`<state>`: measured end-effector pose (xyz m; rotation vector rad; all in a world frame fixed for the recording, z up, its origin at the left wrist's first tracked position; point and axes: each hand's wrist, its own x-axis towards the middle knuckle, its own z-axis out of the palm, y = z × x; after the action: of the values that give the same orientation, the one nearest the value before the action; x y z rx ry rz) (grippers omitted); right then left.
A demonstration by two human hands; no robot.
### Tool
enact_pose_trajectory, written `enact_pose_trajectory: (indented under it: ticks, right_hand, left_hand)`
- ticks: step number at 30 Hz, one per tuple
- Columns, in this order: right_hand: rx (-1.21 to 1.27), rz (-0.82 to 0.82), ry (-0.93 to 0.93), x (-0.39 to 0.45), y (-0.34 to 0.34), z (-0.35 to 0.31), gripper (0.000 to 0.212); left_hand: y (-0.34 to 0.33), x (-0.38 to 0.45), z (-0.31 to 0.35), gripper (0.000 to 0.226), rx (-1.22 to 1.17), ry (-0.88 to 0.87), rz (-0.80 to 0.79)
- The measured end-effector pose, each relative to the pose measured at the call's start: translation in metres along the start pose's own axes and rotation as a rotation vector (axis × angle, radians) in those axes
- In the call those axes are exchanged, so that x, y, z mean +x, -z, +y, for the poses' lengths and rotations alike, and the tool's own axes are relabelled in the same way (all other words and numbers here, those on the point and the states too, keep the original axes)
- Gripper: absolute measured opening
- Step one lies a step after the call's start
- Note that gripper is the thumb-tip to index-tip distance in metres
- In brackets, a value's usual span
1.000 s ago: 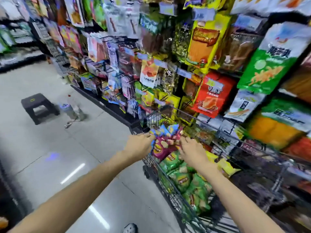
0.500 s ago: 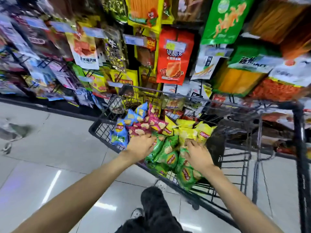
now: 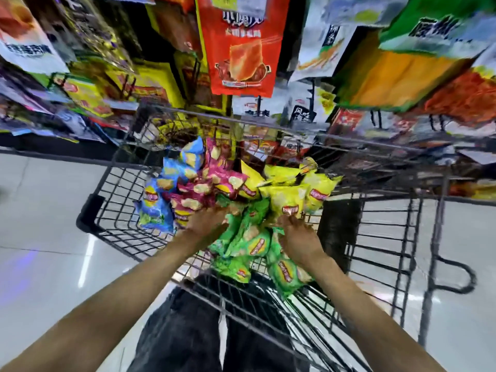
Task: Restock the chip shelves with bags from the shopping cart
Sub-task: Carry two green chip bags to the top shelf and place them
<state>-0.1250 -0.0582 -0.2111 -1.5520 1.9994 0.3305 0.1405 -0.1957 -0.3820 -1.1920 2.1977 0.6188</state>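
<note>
Both hands reach into the cart [image 3: 91, 208]: left hand [image 3: 208, 224] and right hand [image 3: 296, 234] on green bags [image 3: 255, 242], finger grip unclear; gather bags by their tops.

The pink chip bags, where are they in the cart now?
In the head view, the pink chip bags lie in the cart's far left part, between the blue bags and the yellow bags, just beyond the left hand.

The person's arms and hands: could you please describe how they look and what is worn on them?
Both forearms are bare, with no sleeves in view. The left hand and right hand wear no gloves, and no watch, bracelet or ring shows. Below them, dark trousers are visible.
</note>
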Motion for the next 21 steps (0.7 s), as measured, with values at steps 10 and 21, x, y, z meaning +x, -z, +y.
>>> enact_pose_trajectory:
  ticks: [10, 21]
  right_hand:
    - [0.13, -0.218, 0.012, 0.056, -0.071, -0.013, 0.058]
    - [0.206, -0.154, -0.036, 0.088, -0.12, -0.029, 0.064]
  left_hand:
    - [0.057, -0.011, 0.039, 0.053, -0.154, 0.028, -0.071]
    - [0.014, 0.017, 0.018, 0.067, -0.443, 0.098, -0.104]
